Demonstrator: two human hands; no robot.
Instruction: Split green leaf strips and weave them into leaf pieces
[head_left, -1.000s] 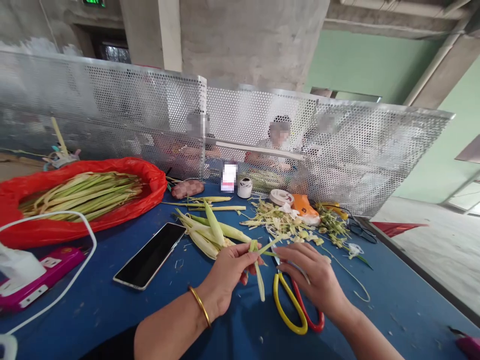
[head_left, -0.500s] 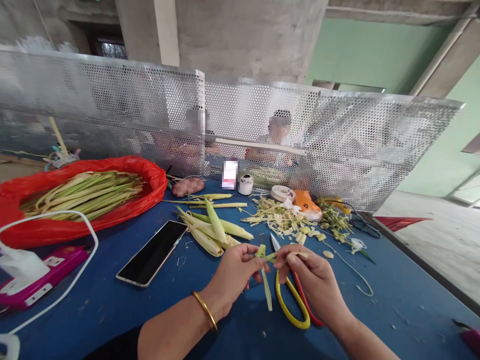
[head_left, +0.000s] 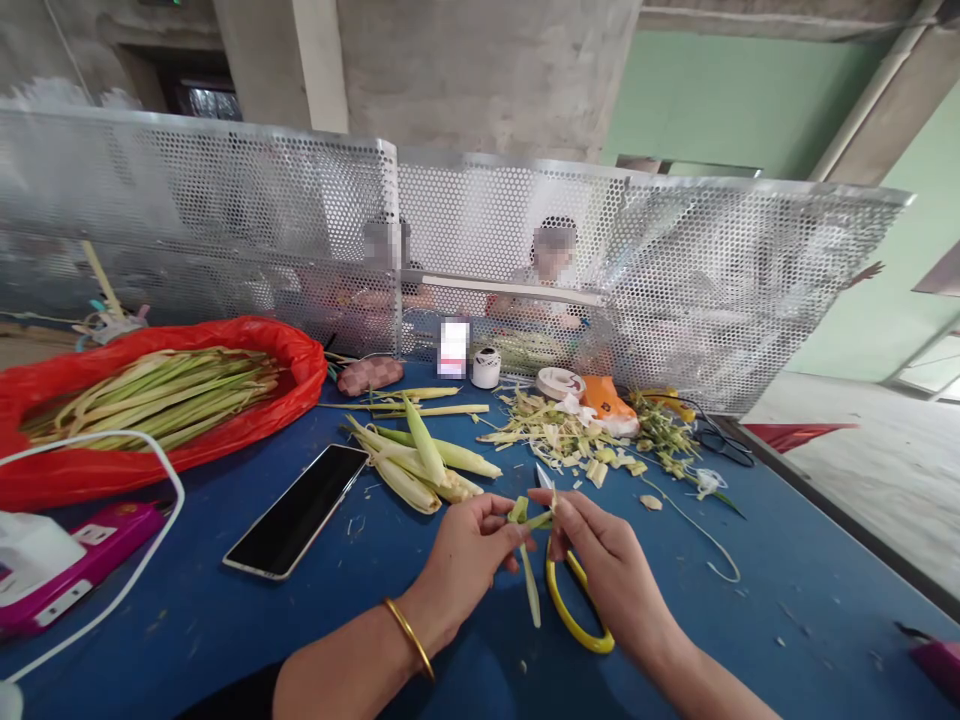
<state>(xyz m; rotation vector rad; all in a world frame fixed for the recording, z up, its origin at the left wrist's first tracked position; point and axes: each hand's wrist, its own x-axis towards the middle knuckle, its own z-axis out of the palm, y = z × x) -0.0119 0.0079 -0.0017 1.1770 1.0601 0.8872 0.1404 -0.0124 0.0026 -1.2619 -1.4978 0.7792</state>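
My left hand (head_left: 465, 555) pinches a folded green leaf strip (head_left: 523, 540) whose loose end hangs down toward the blue table (head_left: 225, 640). My right hand (head_left: 600, 570) pinches the same strip from the right, fingers closed, close against the left hand. Scissors (head_left: 570, 600) with yellow and red handles lie on the table under my right hand, their tip showing just above my fingers. A small pile of pale green leaf pieces (head_left: 420, 465) lies just beyond my left hand.
A red plastic bag (head_left: 300, 370) holding long leaves sits at the left. A black phone (head_left: 296, 510) lies flat near the centre. A pink device (head_left: 82, 560) with a white cable is at the far left. Leaf scraps (head_left: 570, 440) spread at the right. A perforated metal screen (head_left: 487, 230) stands behind, with people beyond.
My right hand has moved left to meet my left hand at the strip. The strip has been folded shorter between my fingers. The view has shifted slightly.
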